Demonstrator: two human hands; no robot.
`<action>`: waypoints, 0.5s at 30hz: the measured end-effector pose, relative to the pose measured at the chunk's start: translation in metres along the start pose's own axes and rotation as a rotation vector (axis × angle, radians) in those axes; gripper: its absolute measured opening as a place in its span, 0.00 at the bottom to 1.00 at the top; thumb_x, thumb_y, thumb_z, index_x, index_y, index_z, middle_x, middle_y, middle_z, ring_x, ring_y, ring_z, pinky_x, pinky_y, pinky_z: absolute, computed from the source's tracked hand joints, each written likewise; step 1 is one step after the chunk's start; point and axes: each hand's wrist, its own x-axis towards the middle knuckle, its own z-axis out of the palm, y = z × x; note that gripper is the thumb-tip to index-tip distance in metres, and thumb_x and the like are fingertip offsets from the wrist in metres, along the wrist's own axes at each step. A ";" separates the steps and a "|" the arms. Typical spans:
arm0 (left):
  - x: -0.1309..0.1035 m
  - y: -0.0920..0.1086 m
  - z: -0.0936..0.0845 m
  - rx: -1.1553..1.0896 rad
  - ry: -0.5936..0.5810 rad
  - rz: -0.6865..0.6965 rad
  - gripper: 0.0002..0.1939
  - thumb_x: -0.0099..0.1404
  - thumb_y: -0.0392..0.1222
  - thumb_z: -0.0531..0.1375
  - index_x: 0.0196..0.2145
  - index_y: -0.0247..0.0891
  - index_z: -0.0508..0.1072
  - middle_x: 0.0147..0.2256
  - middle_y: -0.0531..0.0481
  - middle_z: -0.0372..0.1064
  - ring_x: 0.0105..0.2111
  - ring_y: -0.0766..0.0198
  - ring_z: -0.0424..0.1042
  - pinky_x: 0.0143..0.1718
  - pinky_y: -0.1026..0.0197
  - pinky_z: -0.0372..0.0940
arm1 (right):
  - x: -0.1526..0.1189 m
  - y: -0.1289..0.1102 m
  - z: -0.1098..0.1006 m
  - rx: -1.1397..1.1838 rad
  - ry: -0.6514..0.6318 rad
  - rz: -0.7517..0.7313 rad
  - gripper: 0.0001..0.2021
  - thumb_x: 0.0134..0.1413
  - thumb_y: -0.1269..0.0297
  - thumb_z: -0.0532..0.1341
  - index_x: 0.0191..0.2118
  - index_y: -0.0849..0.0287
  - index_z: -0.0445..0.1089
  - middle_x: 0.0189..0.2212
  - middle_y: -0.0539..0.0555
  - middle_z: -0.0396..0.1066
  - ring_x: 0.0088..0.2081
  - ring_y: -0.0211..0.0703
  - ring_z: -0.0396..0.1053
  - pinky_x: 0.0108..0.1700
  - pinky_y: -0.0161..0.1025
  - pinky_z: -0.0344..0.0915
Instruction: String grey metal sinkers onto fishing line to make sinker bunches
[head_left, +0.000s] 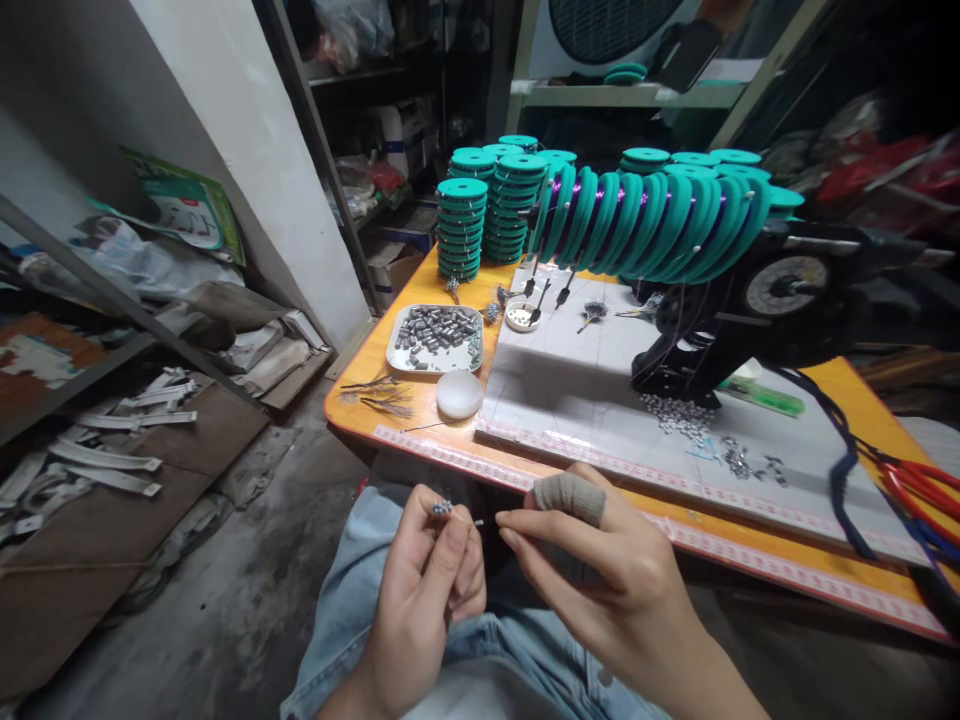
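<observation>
My left hand [433, 575] is closed over the denim-covered lap. Between its thumb and curled forefinger shows a small bunch of grey-blue beads [441, 508]. Close by on the right, my right hand [592, 550] pinches thumb and forefinger together, with a grey wrap [568, 497] around one finger. A tiny white-tipped piece [479, 523] lies between the two hands, close to the right fingertips. Whatever the right fingers grip is too small to make out. Both hands are in front of the table edge, below the grey board [559, 400].
A white tray [397, 362] holds dark grey cylinders beside a round white lid [459, 395]. Stacked teal spools [461, 230] and a black machine [697, 340] with a row of teal spools stand behind. Small metal parts [679, 418] lie on the board; red-handled pliers [911, 490] lie right.
</observation>
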 end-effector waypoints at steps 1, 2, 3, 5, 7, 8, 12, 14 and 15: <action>0.000 0.000 0.000 0.002 0.004 -0.004 0.14 0.74 0.48 0.56 0.34 0.43 0.56 0.23 0.61 0.49 0.20 0.73 0.43 0.20 0.72 0.44 | 0.000 0.000 0.000 0.001 0.000 0.001 0.12 0.60 0.78 0.62 0.45 0.56 0.76 0.31 0.54 0.72 0.33 0.44 0.67 0.39 0.47 0.68; 0.000 0.000 0.000 0.005 0.008 -0.008 0.14 0.74 0.48 0.56 0.34 0.43 0.56 0.23 0.61 0.49 0.20 0.73 0.43 0.20 0.72 0.44 | 0.000 0.000 0.000 0.002 -0.004 0.002 0.12 0.60 0.78 0.62 0.46 0.56 0.76 0.31 0.54 0.72 0.33 0.45 0.67 0.39 0.47 0.68; 0.000 0.000 0.000 0.006 0.009 -0.011 0.14 0.73 0.49 0.56 0.34 0.43 0.56 0.23 0.61 0.49 0.20 0.73 0.43 0.20 0.72 0.44 | 0.000 -0.001 0.000 0.003 -0.007 0.002 0.12 0.60 0.78 0.62 0.46 0.56 0.76 0.31 0.54 0.72 0.33 0.45 0.67 0.38 0.46 0.68; 0.000 0.000 0.001 0.005 0.005 -0.011 0.14 0.73 0.49 0.56 0.33 0.43 0.56 0.23 0.61 0.49 0.20 0.73 0.43 0.19 0.72 0.44 | 0.001 -0.001 0.000 0.011 -0.012 -0.001 0.13 0.61 0.78 0.62 0.47 0.56 0.76 0.31 0.54 0.72 0.33 0.45 0.67 0.38 0.46 0.68; 0.000 -0.001 0.002 0.009 -0.002 -0.020 0.15 0.73 0.49 0.57 0.33 0.43 0.56 0.22 0.61 0.49 0.20 0.73 0.43 0.20 0.73 0.45 | 0.002 0.000 0.001 0.038 -0.002 -0.003 0.14 0.61 0.79 0.61 0.48 0.56 0.76 0.32 0.54 0.72 0.34 0.44 0.68 0.38 0.45 0.68; 0.000 -0.001 0.003 0.012 -0.005 -0.028 0.15 0.73 0.50 0.57 0.33 0.43 0.56 0.22 0.61 0.48 0.19 0.73 0.42 0.19 0.73 0.44 | 0.003 0.001 0.001 0.059 0.008 -0.002 0.15 0.61 0.79 0.62 0.48 0.55 0.76 0.33 0.54 0.72 0.34 0.43 0.68 0.38 0.44 0.68; 0.001 -0.003 0.005 0.021 -0.020 -0.055 0.16 0.72 0.51 0.58 0.33 0.42 0.57 0.21 0.62 0.47 0.19 0.74 0.42 0.19 0.74 0.44 | 0.006 0.003 0.002 0.164 0.026 0.024 0.13 0.60 0.78 0.64 0.46 0.55 0.77 0.33 0.52 0.72 0.35 0.42 0.70 0.35 0.39 0.68; 0.000 -0.003 0.005 0.018 -0.023 -0.060 0.16 0.72 0.51 0.58 0.33 0.42 0.56 0.21 0.62 0.47 0.19 0.74 0.43 0.19 0.73 0.44 | 0.007 0.002 0.002 0.191 0.021 0.034 0.11 0.60 0.77 0.64 0.45 0.55 0.78 0.33 0.52 0.73 0.35 0.41 0.70 0.34 0.38 0.68; 0.000 -0.003 0.005 0.017 -0.022 -0.063 0.16 0.72 0.51 0.58 0.33 0.42 0.56 0.22 0.62 0.47 0.19 0.73 0.43 0.19 0.73 0.44 | 0.007 0.002 0.002 0.194 0.020 0.036 0.11 0.60 0.77 0.65 0.44 0.56 0.78 0.32 0.52 0.73 0.34 0.41 0.70 0.34 0.37 0.68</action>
